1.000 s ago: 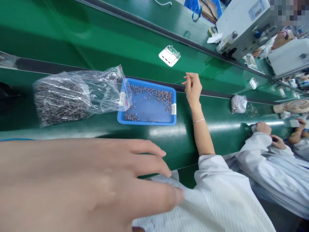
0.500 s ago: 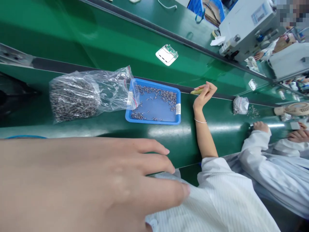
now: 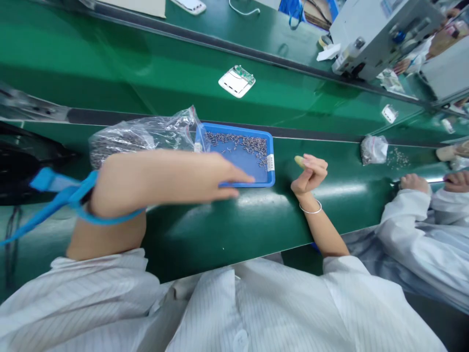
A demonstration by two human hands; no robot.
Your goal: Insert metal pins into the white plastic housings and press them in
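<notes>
Left hand (image 3: 176, 177) flat and spread over the blue tray's (image 3: 270, 182) near rim, right hand (image 3: 311, 175) pinching a yellowish piece (image 3: 299, 161); a careless sweep could scatter the small metal parts (image 3: 249, 144) beyond the fingertips.

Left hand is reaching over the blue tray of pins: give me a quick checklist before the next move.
1. Left hand over blue tray near edge: ok.
2. Left hand empty: cannot tell, palm hidden.
3. Right hand pinching small yellowish piece: ok.
4. Pins in tray: ok, mostly along far side.
5. Plastic bag sealed: cannot tell.
6. Blue wrist strap on left wrist: ok.
</notes>
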